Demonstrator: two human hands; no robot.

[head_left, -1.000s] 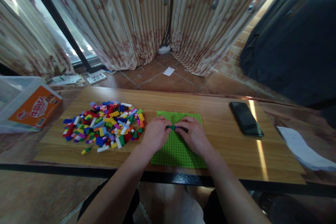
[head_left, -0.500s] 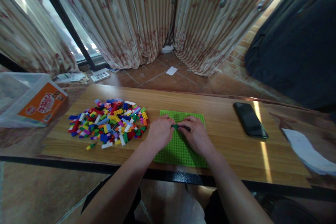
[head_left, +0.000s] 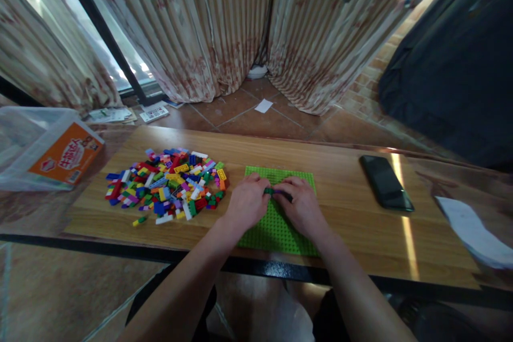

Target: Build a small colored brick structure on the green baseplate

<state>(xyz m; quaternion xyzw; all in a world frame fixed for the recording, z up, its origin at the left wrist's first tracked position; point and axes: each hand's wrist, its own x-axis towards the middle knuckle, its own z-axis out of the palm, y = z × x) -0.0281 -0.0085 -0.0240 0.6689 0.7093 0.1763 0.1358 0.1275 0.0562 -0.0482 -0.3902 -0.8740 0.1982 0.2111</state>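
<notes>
Both hands meet over the upper part of a green studded baseplate (head_left: 276, 230). My left hand (head_left: 249, 200) is closed, its fingertips pinching a small dark green toy brick (head_left: 268, 191). Opposite it, my right hand (head_left: 300, 207) pinches what looks like a small purple brick (head_left: 277, 191), which touches or nearly touches the green one. The fingers cover much of both pieces, so whether they are joined or pressed on the plate cannot be made out.
A heap of mixed toy bricks (head_left: 168, 184) spreads across the left of the wooden table (head_left: 344, 235). One small yellow-and-green piece (head_left: 139, 221) lies apart in front. Beyond is a clear plastic box (head_left: 36, 144). To the right lie a black phone (head_left: 386, 183) and white paper (head_left: 473, 232).
The view has shifted slightly. Both hands stay over the baseplate with fingertips together, and a bit more purple shows between them beside the green brick.
</notes>
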